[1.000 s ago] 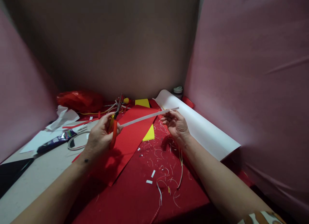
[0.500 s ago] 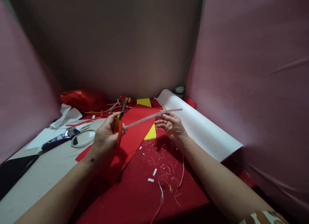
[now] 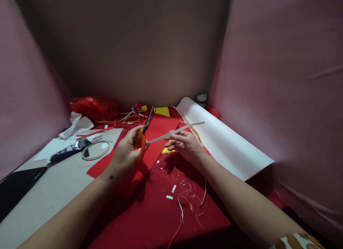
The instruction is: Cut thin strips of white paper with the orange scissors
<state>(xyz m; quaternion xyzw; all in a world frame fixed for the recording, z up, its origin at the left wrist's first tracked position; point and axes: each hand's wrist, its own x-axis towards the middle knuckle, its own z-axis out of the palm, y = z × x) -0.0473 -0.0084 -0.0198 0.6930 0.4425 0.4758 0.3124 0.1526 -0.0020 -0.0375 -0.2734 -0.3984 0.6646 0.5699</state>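
Thin white paper strip (image 3: 177, 130), narrow and slightly bowed, held in the air at centre frame above the red corrugated sheet (image 3: 154, 145). Right hand (image 3: 184, 145) pinching it from beneath, fingers loosely curled round its middle. Left hand (image 3: 128, 150) closed round the orange-handled scissors (image 3: 143, 141), blades a little apart at the strip's near end. Cutting seemingly part done (small white offcuts (image 3: 171, 191) and curly trimmings scattered lower centre), most of the strip uncut. White paper roll (image 3: 222, 138) at right, glue tube (image 3: 68, 150) at left.
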